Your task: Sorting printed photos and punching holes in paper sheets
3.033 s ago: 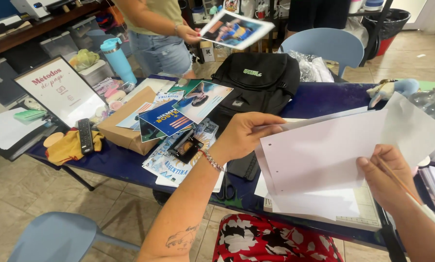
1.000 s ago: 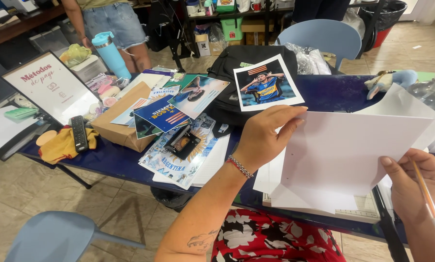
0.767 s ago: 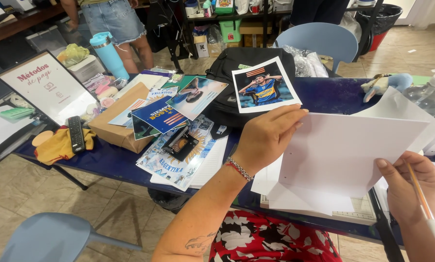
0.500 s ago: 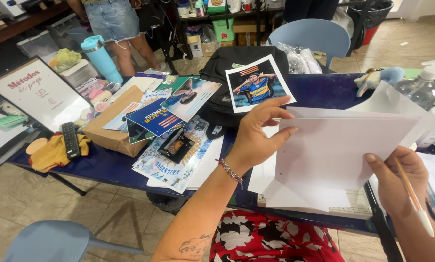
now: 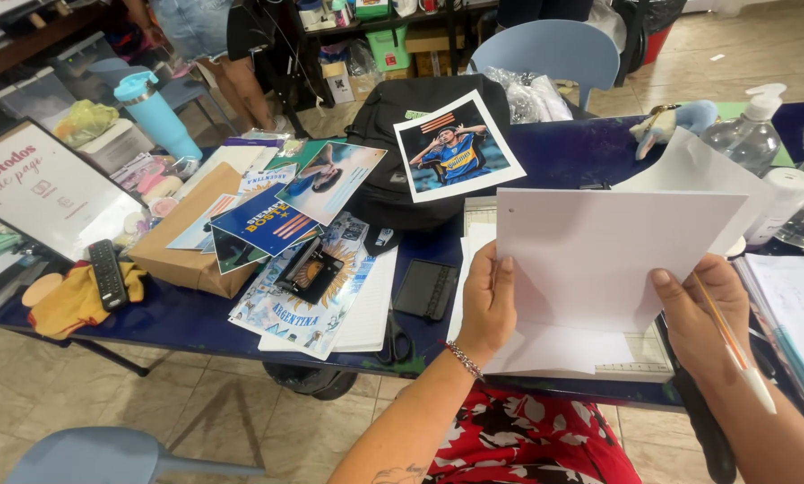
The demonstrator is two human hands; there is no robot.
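**Head camera: a white sheet held up in both hands**

The blue table (image 5: 196, 318) is crowded with prints, a cardboard box and a black backpack (image 5: 420, 108). In front of these, a white sheet (image 5: 599, 260) is raised off the table, tilted toward the camera, above a stack of paper (image 5: 554, 350).

The step in hand looks like holding the sheet up for a look or for lining up. The left hand (image 5: 487, 305) is closed on its left edge, thumb in front and fingers behind. The right hand (image 5: 698, 314) pinches the lower right corner and also keeps a thin brush (image 5: 734, 345) tucked along its fingers.

A photo print (image 5: 456, 148) rests on the backpack, just above the sheet's top left corner and clear of both hands.

Any further handling of the sheet calls for an even grip on both sides, so that it does not bend, and for keeping the brush tip off the paper.
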